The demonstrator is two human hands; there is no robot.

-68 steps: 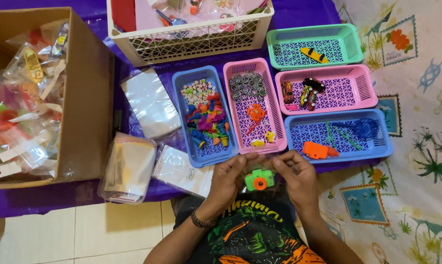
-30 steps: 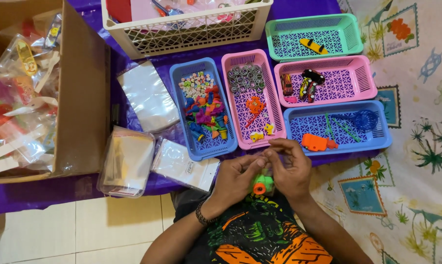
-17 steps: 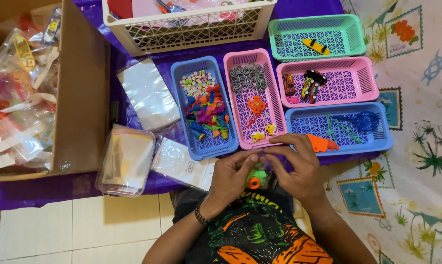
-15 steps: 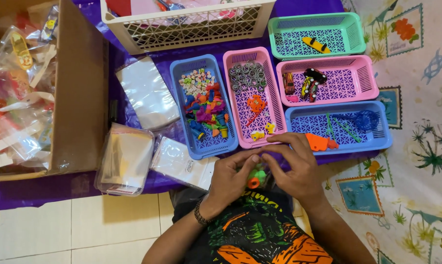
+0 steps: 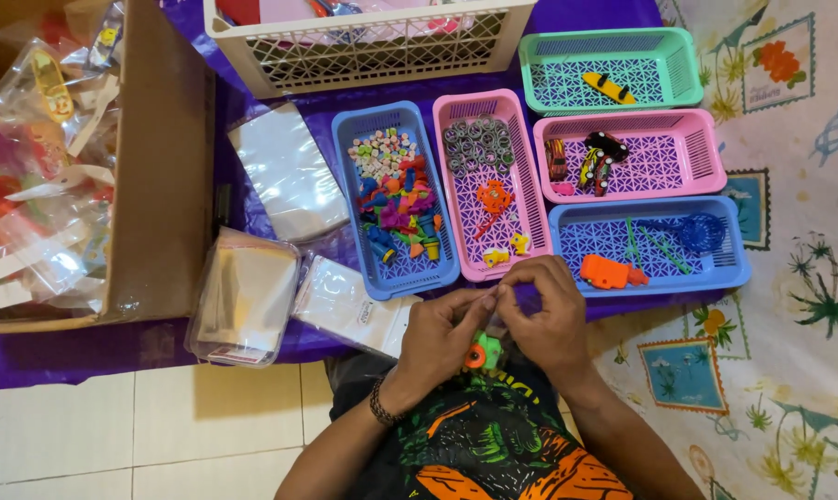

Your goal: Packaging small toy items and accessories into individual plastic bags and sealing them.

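Both hands meet close to the body: the left hand [image 5: 437, 335] and right hand [image 5: 547, 315] pinch together around a small green toy with an orange wheel [image 5: 481, 352] (mostly hidden by fingers), just below the tall pink tray [image 5: 530, 190] and the blue tray [image 5: 368, 199].

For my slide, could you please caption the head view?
Both hands, left hand and right hand, hold a small green toy beside plastic baskets of colourful parts.

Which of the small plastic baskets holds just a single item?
The green basket at the far right: only one yellow toy lies in it. The two pink and two blue baskets each hold several pieces.
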